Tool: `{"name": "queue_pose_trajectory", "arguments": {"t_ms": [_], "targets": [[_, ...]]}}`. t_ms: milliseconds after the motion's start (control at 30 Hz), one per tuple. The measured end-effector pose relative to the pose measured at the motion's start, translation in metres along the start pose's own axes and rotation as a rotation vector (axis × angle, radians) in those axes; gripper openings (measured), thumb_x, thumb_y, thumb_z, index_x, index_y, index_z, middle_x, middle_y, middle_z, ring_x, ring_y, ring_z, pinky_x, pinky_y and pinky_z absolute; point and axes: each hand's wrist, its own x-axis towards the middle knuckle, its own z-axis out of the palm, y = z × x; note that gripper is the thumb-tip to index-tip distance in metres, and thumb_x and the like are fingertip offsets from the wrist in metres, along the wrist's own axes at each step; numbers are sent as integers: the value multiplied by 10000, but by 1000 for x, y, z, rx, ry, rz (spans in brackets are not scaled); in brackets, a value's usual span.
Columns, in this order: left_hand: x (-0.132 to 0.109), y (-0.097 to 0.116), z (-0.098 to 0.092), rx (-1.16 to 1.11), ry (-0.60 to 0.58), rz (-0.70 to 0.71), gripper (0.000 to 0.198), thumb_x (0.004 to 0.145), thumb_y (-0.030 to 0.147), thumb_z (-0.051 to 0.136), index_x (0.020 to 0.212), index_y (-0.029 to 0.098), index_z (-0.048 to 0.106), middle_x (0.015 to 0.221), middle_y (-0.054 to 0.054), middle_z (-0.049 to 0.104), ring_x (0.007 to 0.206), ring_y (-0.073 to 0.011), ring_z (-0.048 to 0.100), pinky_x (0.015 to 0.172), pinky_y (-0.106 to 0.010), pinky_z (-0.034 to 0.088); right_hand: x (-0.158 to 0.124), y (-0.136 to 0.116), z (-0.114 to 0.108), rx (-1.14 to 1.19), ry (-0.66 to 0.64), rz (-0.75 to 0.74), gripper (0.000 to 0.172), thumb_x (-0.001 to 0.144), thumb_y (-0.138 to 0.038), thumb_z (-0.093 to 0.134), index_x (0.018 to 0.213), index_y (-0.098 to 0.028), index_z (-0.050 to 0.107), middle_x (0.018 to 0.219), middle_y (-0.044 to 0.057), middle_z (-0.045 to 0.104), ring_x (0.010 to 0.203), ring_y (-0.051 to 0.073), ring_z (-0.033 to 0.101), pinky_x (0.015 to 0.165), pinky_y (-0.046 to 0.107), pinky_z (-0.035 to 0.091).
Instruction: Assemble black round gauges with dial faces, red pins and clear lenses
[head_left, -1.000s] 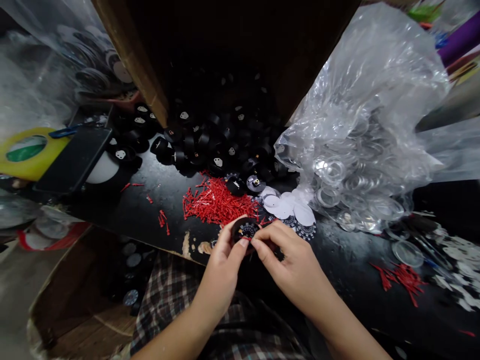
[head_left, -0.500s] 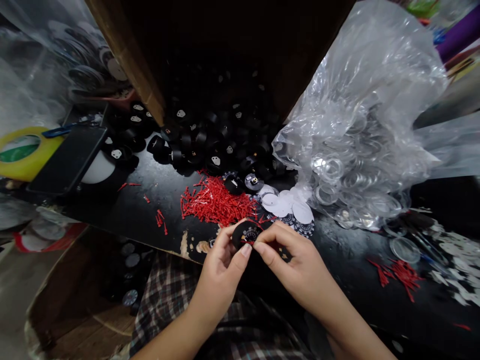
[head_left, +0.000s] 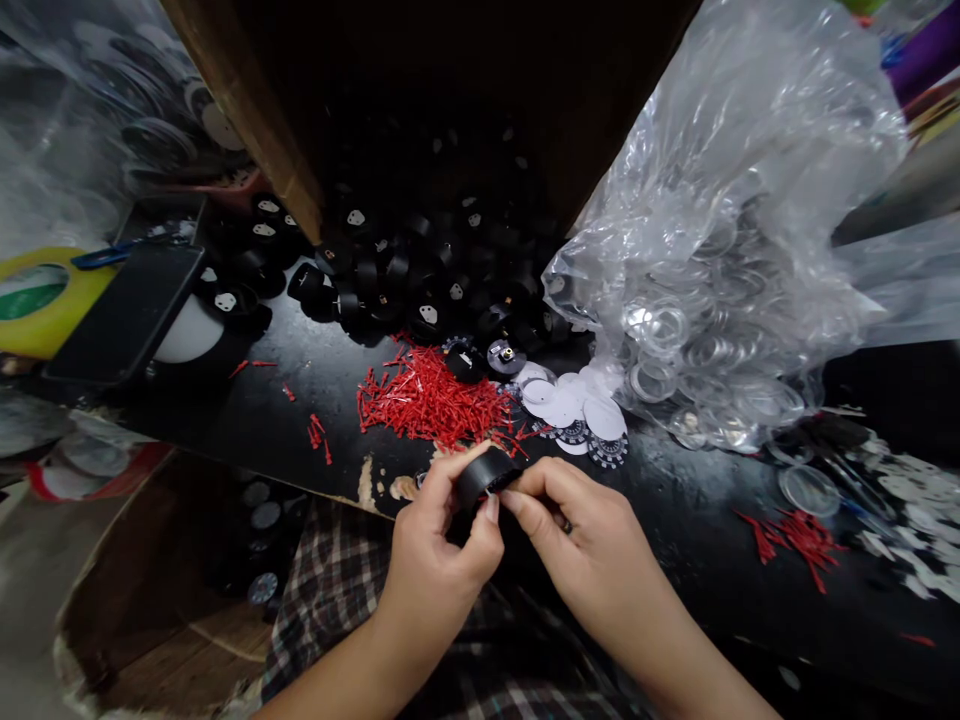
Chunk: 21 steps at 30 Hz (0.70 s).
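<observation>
Black tabletop (head_left: 705, 515): on the person's side of the red pile (head_left: 431, 398), a round case (head_left: 484, 477) has tipped, hiding its dial, seemingly presenting its edge. The left hand (head_left: 442, 540) clamps its grip around it; the right hand (head_left: 581, 515) pinches together at the rim.

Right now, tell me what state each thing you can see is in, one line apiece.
Left hand: closed on the black round part
Right hand: fingertips pinched together near that part's edge
Black round part: tilted, side wall showing
Red pieces: mostly heaped, some scattered
White discs: overlapping
Clear bag: crumpled
Phone: upper face dark
Tape roll: partly out of frame
Brown box, lower left: open-topped
</observation>
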Motion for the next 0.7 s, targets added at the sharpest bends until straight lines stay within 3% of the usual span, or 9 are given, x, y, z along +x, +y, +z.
{"name": "queue_pose_trajectory", "arguments": {"t_ms": [167, 267, 400, 500, 633, 700], "targets": [[-1, 2, -5, 51, 13, 54, 344, 832, 159, 567, 1127, 332, 607, 1062, 43, 684, 984, -149, 636, 907, -252, 453, -3, 0, 6, 3, 34, 47, 229, 920, -241, 510, 694, -203, 522, 668, -20, 583, 650, 130, 532, 584, 236, 377], [4, 2, -5, -52, -74, -59, 318, 852, 222, 565, 1156, 303, 605, 1121, 13, 690, 1026, -167, 637, 917, -259, 466, -2, 2, 3, -42, 22, 55, 231, 892, -230, 538, 664, -203, 513, 623, -23, 561, 624, 133, 526, 567, 242, 369], [11, 0, -5, -338, -178, -240, 378, 860, 326, 574, 1236, 282, 564, 1309, -18, 615, 1216, -206, 550, 1011, -300, 442, 2, 6, -4, -135, 44, -95, 91, 871, -174, 549, 796, -191, 597, 701, -2, 590, 681, 153, 543, 651, 280, 397], [13, 1, -6, -354, -198, -274, 451, 842, 365, 603, 1282, 289, 546, 1384, -10, 560, 1327, -226, 440, 1079, -322, 385, 6, 10, -4, -276, 82, -253, 121, 884, -139, 521, 955, -163, 615, 814, 40, 622, 758, 182, 550, 715, 326, 388], [10, 1, -7, -248, -193, -277, 445, 854, 426, 582, 1284, 309, 568, 1424, 11, 517, 1383, -224, 354, 1156, -358, 262, 12, 11, 0, -422, 104, -343, 123, 867, -121, 501, 800, -154, 600, 730, 35, 590, 709, 183, 526, 690, 334, 362], [8, -2, -4, -326, -134, -373, 428, 836, 459, 598, 1233, 301, 616, 1394, -11, 549, 1351, -254, 408, 1136, -405, 307, 14, 8, 3, -412, 116, -325, 141, 846, -113, 495, 744, -164, 579, 701, 21, 577, 686, 169, 519, 688, 324, 368]]}}
